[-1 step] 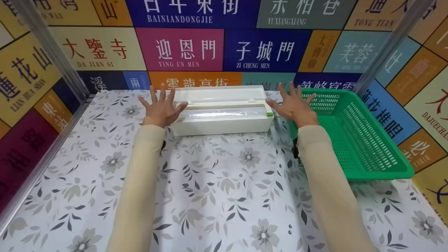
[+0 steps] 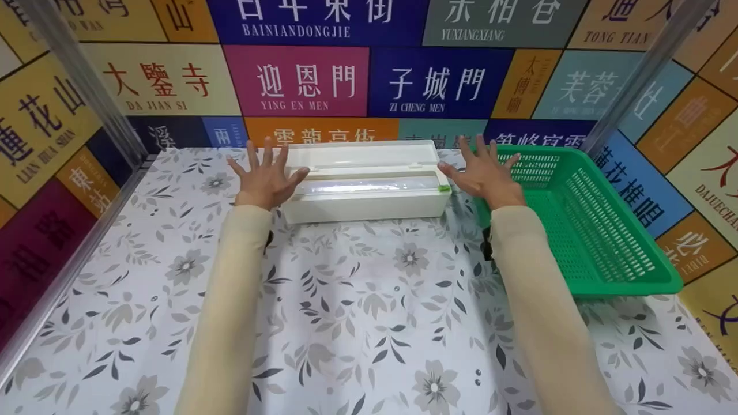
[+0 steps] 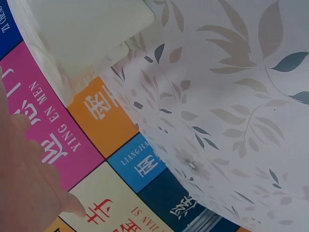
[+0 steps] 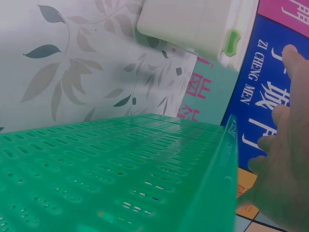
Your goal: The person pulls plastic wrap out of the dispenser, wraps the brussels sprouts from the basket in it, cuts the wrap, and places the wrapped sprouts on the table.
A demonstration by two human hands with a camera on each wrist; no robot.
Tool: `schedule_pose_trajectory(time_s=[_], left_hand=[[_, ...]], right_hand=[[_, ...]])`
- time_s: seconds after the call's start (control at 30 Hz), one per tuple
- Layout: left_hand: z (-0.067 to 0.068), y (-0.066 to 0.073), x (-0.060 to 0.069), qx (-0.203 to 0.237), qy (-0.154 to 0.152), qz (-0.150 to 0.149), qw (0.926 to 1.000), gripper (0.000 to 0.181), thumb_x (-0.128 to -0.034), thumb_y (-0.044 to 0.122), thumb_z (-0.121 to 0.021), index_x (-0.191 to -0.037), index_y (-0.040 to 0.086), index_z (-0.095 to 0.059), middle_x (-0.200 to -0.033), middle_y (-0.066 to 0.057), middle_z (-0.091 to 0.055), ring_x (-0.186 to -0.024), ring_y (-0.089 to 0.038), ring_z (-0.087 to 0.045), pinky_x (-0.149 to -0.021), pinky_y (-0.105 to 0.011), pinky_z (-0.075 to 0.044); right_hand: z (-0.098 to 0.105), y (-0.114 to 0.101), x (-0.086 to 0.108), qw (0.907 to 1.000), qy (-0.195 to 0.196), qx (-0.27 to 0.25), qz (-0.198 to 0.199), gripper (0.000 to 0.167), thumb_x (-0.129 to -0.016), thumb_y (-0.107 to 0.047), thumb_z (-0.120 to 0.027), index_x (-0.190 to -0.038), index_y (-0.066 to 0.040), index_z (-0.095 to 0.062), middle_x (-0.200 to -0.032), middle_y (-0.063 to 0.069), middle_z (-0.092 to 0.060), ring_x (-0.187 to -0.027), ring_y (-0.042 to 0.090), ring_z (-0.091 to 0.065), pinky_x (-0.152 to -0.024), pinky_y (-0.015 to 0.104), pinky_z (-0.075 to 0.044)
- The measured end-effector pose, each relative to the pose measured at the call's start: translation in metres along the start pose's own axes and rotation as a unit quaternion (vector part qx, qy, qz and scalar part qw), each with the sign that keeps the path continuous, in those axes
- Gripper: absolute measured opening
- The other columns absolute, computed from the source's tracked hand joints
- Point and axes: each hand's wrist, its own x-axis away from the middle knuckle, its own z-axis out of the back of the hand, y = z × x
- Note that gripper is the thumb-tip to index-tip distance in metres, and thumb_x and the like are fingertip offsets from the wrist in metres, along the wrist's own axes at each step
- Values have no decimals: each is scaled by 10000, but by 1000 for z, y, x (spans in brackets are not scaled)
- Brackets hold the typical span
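Observation:
A long white box [image 2: 369, 207] with its lid [image 2: 363, 154] raised stands at the back of the table, a roll of clear film [image 2: 369, 185] inside and a green piece [image 2: 444, 188] at its right end. My left hand [image 2: 266, 180] is spread at the box's left end, holding nothing. At the right end my right hand [image 2: 485, 173] is spread too, between box and basket, also holding nothing. Whether either thumb touches the box I cannot tell. In the left wrist view the box [image 3: 91, 34] is beside my hand [image 3: 29, 179]; the right wrist view shows my hand [image 4: 285, 145] beyond the basket's rim.
A green perforated basket [image 2: 628, 288] stands on the right, beside my right forearm. The table [image 2: 369, 323] has a flowered cloth. Behind it rises a wall of coloured panels with lettering, and clear upright edges [image 2: 92, 80] stand at the left and right.

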Motion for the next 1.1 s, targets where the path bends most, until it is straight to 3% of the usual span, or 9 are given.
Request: schedule_pose_trajectory(time_s=[0.43, 0.6, 0.77, 0.93, 1.1], left_hand=[[0, -4, 0, -103, 10, -97, 9999, 807, -1004, 674, -239, -1622, 192, -44, -1692, -168, 85, -1512, -503, 183, -1094, -840, 102], [0, -9, 1, -139, -54, -154, 9998, 795, -1013, 657, -227, -1621, 179, -41, -1691, -177, 72, -1512, -516, 160, -1102, -837, 90], [0, -15, 3, 234, -208, -168, 9994, 798, -1012, 664, -221, -1621, 175, -57, -1690, -177, 65, -1515, -511, 151, -1114, -815, 126], [-1, -15, 0, 811, -412, -329, 9953, 778, -1011, 674, -221, -1622, 208, -102, -1695, -159, 40, -1526, -499, 109, -1123, -795, 144], [-6, -13, -1, 1512, -353, -432, 9869, 754, -1015, 663, -270, -1615, 216, -175, -1701, -139, -55, -1562, -424, -16, -1216, -709, 52]], right_hand=[[-4, -1, 0, 9999, 47, -62, -65, 881, -973, -747, -202, -1608, -208, 88, -1675, 188, 141, -1522, 482, 140, -1097, 833, 107], [-8, -8, 0, 9986, 349, -331, -236, 839, -1013, -678, -171, -1611, -137, 61, -1680, 209, 80, -1530, 462, 142, -1148, 787, 91], [-14, -20, 0, 9947, 583, -838, -76, 813, -1031, -639, -223, -1617, -115, -15, -1687, 204, 17, -1547, 425, 125, -1226, 694, 52], [-17, -28, 0, 9833, 662, -1661, 332, 793, -1035, -601, -320, -1615, -105, -105, -1694, 179, -21, -1569, 384, 52, -1269, 620, -39], [-21, -30, 0, 9603, 824, -2624, 462, 760, -1027, -560, -421, -1599, -104, -216, -1687, 170, -107, -1564, 373, -111, -1261, 585, -188]])
